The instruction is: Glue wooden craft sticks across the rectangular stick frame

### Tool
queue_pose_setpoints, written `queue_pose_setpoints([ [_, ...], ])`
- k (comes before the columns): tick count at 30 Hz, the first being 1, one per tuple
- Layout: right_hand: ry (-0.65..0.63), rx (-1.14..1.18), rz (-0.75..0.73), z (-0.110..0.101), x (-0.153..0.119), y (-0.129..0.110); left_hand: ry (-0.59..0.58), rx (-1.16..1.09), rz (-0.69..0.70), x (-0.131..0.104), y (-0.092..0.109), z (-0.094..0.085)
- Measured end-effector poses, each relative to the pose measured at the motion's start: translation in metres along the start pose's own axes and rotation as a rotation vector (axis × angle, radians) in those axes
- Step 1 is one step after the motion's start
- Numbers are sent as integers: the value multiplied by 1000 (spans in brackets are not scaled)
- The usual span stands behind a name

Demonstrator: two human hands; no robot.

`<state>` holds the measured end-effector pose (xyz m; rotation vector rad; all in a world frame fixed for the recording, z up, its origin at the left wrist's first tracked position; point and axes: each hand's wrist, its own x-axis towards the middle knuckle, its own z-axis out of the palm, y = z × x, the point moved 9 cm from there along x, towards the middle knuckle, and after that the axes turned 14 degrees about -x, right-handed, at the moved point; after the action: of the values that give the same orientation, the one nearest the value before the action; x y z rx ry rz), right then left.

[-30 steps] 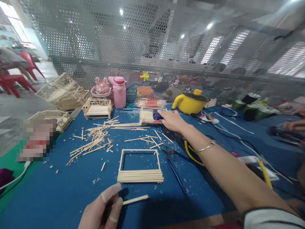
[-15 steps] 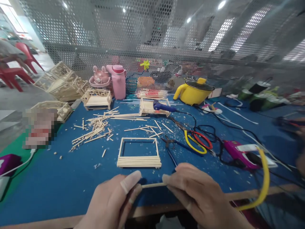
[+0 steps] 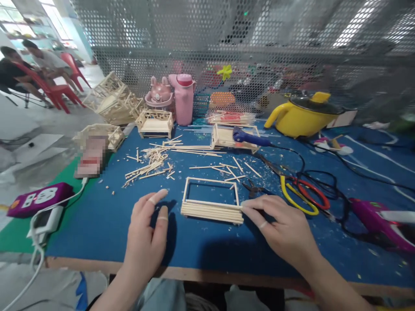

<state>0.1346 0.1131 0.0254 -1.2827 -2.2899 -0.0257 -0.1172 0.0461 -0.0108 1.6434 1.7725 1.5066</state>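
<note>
Two hands, one frame: we pinch one stick at its right end.
From left to right, we have one purple box [image 3: 42, 199], one phone [image 3: 92, 157], then our left hand [image 3: 145, 229], empty, its thumb and forefinger wide apart just beside the frame. One small wooden bench [image 3: 155, 123] and one pink flask [image 3: 184, 101] stand behind. The one wooden frame [image 3: 212, 180] lies between our hands, slats along its near side, the stick [image 3: 210, 204] across it. Our right hand [image 3: 282, 226] holds the stick's end, thumb and forefinger narrowed together. Beyond are one blue glue gun [image 3: 251, 137], one pair of pliers [image 3: 253, 188] and one yellow pot [image 3: 292, 122].
</note>
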Motion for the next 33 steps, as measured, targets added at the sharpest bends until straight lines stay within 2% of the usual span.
queue_pose_setpoints([
  [5,-32,17,-11,8,5,-1,-59,-3,-36,-4,-4,12],
  [13,-49,14,-38,10,7,0,-122,19,-62,-3,-5,18],
  [19,-13,32,-62,10,6,-2,-155,80,0,-3,1,25],
  [23,-10,28,-89,11,6,-3,-161,193,112,-3,21,29],
  [25,-5,28,-94,12,6,-3,-206,289,220,-5,37,39],
  [29,3,30,-111,12,6,-4,-330,438,423,-13,66,74],
  [33,-3,12,-126,12,3,-6,-391,484,495,-16,73,101],
])
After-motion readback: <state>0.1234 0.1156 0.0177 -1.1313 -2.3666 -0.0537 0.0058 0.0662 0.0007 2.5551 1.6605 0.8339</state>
